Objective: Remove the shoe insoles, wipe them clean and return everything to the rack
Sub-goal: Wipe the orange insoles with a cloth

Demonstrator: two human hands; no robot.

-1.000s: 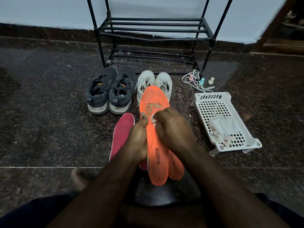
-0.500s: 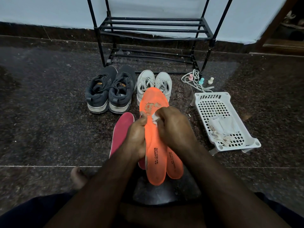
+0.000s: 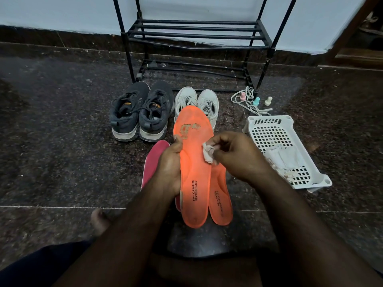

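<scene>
Mid-wipe, with the rack empty and plenty left to do.
Left hand [image 3: 170, 168] grips the orange insole [image 3: 193, 162] at frame centre; right hand [image 3: 234, 156] pinches a wipe [image 3: 208, 151] against it. Two orange insoles, one pink [image 3: 152, 160] visible; four shoes wait below the rack [image 3: 194, 34].

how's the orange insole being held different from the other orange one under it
The held orange insole is raised and gripped by the left hand; the second orange insole lies behind it, mostly hidden. The held orange insole shows a worn, peeling patch near the toe; the second's toe end is hidden. Both carry the same dark heel print.
</scene>
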